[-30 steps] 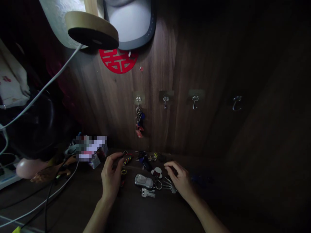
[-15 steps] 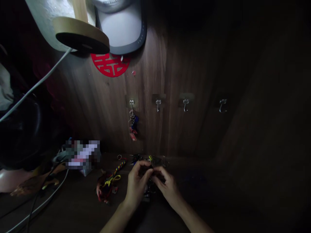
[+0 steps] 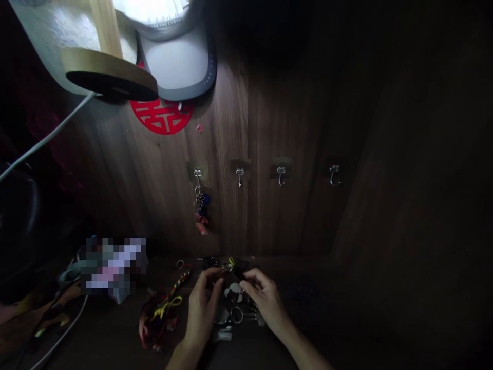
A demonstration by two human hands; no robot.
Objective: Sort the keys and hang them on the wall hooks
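My left hand (image 3: 202,303) is half curled, thumb and forefinger close together near a small pale metallic piece (image 3: 228,268). What it grips is too dim to make out. My right hand (image 3: 265,298) pinches something small and dark (image 3: 239,274) between thumb and fingertips. On the surface between the hands lies a bunch of keys on a metal ring (image 3: 236,315), keys (image 3: 252,314) fanned to its right. A pale flower-shaped tag (image 3: 233,292) sits just above the ring. Several more dark keys (image 3: 208,263) lie behind the left hand.
Left of my hands lies a tangle of red and yellow cords (image 3: 157,321) with a braided strap (image 3: 182,280). A keychain (image 3: 201,208) hangs from the leftmost wall hook (image 3: 197,173); more hooks (image 3: 281,172) continue rightward. A lamp base (image 3: 110,77) and a cap (image 3: 179,67) are above.
My hands have drawn apart, uncovering the key ring and flower-shaped tag between them. The view has shifted, so the wall hooks appear lower and further left.
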